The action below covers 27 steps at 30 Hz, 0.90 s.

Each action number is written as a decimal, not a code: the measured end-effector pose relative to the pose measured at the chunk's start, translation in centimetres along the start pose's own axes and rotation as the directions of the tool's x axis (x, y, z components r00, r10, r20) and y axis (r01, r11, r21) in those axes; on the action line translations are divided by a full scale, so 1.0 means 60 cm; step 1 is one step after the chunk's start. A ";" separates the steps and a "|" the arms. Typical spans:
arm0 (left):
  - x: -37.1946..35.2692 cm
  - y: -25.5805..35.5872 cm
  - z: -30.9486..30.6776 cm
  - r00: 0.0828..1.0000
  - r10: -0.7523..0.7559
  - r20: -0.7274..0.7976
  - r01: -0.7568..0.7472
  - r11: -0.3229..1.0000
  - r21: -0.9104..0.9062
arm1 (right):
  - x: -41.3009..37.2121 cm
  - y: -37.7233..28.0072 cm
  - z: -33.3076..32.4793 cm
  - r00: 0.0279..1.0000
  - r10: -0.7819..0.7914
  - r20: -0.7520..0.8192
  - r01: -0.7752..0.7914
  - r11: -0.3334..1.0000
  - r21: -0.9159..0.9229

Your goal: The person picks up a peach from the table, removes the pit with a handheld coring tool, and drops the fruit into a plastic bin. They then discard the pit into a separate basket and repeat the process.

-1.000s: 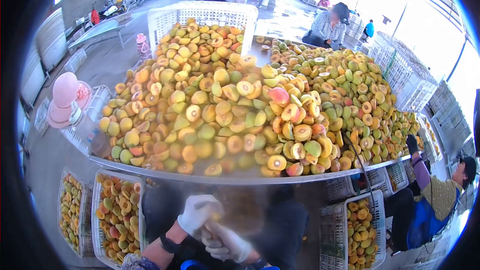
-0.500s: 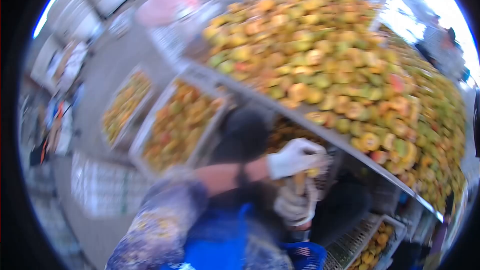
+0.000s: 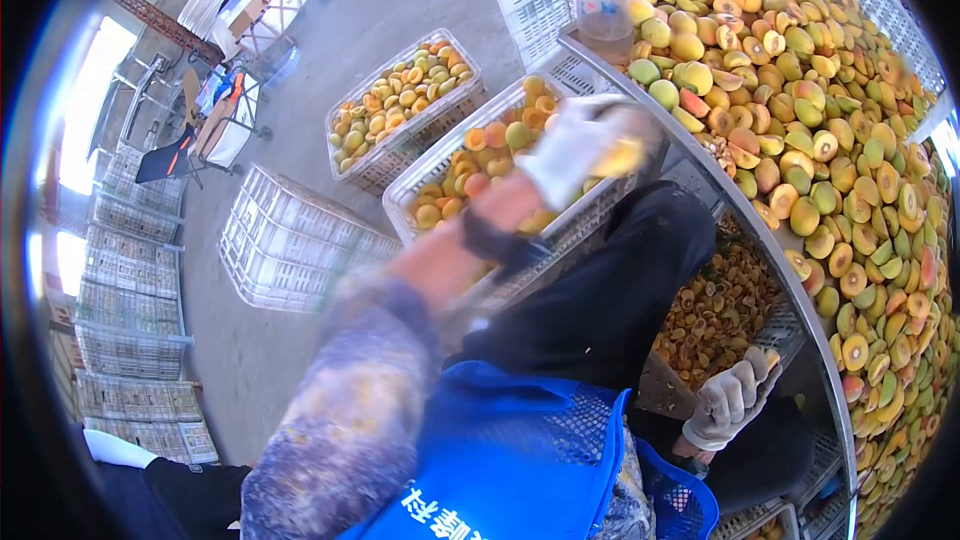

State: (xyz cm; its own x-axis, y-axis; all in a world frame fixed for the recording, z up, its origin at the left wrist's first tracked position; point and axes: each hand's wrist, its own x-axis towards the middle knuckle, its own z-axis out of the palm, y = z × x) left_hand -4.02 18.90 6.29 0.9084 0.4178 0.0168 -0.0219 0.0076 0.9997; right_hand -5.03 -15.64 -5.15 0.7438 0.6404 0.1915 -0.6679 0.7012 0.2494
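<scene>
My left hand (image 3: 585,145), in a white glove and smeared by motion, is over the edge of a white crate of peach halves (image 3: 470,165). A yellow peach half (image 3: 620,156) shows at its fingers. My right hand (image 3: 733,402), in a greyish glove, is low at the right above my lap, fingers curled. A small pinkish-brown bit shows at its fingertips, too small to name. Close by it, under the table edge, lies a heap of brownish cut fruit pieces (image 3: 715,315).
A metal-edged table (image 3: 745,185) bears a large pile of cut peaches (image 3: 800,140). On its corner stands a clear bottle (image 3: 602,10). Another filled crate (image 3: 400,105) and stacked crates (image 3: 290,240) stand on the floor. Another person's dark clothing (image 3: 185,495) shows at lower left.
My hands were together over my lap with yellow fruit between them. Now they are apart, my left hand out over the crate. The view has turned left.
</scene>
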 end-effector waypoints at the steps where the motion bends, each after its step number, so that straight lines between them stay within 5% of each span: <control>1: 0.004 -0.038 -0.079 0.992 0.126 -0.031 -0.096 0.871 0.481 | 0.004 0.004 -0.004 0.999 -0.013 -0.040 0.013 1.000 -0.006; 3: -0.024 -0.170 -0.218 0.981 0.186 0.056 -0.137 0.458 0.879 | 0.012 0.011 -0.016 0.995 -0.005 -0.095 0.003 1.000 -0.026; 4: -0.056 -0.225 -0.265 0.996 0.088 0.026 -0.056 0.355 0.933 | 0.017 0.016 -0.025 0.993 0.015 -0.113 -0.019 0.999 -0.032; 6: -0.132 -0.319 -0.328 0.921 -0.329 0.207 -0.197 0.064 0.978 | 0.017 0.020 -0.038 0.984 0.056 -0.168 -0.065 0.997 -0.047; 8: -0.219 -0.339 -0.299 0.919 -0.376 -0.118 0.194 0.171 0.966 | 0.017 0.022 -0.047 0.976 0.056 -0.210 -0.075 0.994 -0.084; 11: -0.260 -0.376 -0.314 0.884 -0.462 -0.073 0.216 0.266 0.940 | 0.017 0.016 -0.049 0.965 0.029 -0.262 -0.061 0.992 -0.114; 14: -0.280 -0.387 -0.356 0.899 -0.427 0.098 0.155 0.520 0.840 | 0.023 0.017 -0.047 0.944 -0.002 -0.329 -0.049 0.988 -0.147; 15: -0.290 -0.419 -0.376 0.935 -0.305 0.180 -0.002 0.505 0.863 | 0.026 0.021 -0.044 0.934 -0.011 -0.358 -0.054 0.984 -0.171; 20: -0.262 -0.431 -0.347 0.965 -0.159 0.206 -0.123 0.417 0.901 | 0.021 0.018 -0.054 0.909 0.007 -0.416 -0.069 0.988 -0.135; 22: -0.265 -0.419 -0.319 0.963 -0.232 0.139 -0.048 0.360 0.932 | 0.017 0.014 -0.066 0.915 0.009 -0.404 -0.060 0.991 -0.115; 23: -0.287 -0.495 -0.349 0.976 -0.206 0.068 0.063 0.570 0.819 | 0.016 0.014 -0.066 0.906 -0.009 -0.422 -0.050 0.991 -0.127; 25: -0.265 -0.536 -0.370 0.963 -0.258 0.074 0.113 0.638 0.762 | 0.024 0.018 -0.065 0.886 -0.053 -0.460 -0.026 0.986 -0.163; 27: -0.242 -0.420 -0.329 0.895 -0.409 0.177 -0.005 0.388 0.922 | 0.021 0.017 -0.069 0.819 -0.078 -0.568 -0.050 0.977 -0.206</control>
State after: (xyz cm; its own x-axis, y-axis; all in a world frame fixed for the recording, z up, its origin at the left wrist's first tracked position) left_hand -24.91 30.60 -19.43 0.8961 0.2103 -0.3908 0.3719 -0.8364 0.4027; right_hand -4.87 -12.84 -8.58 0.6468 0.6483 -0.4016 -0.6954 0.7176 0.0384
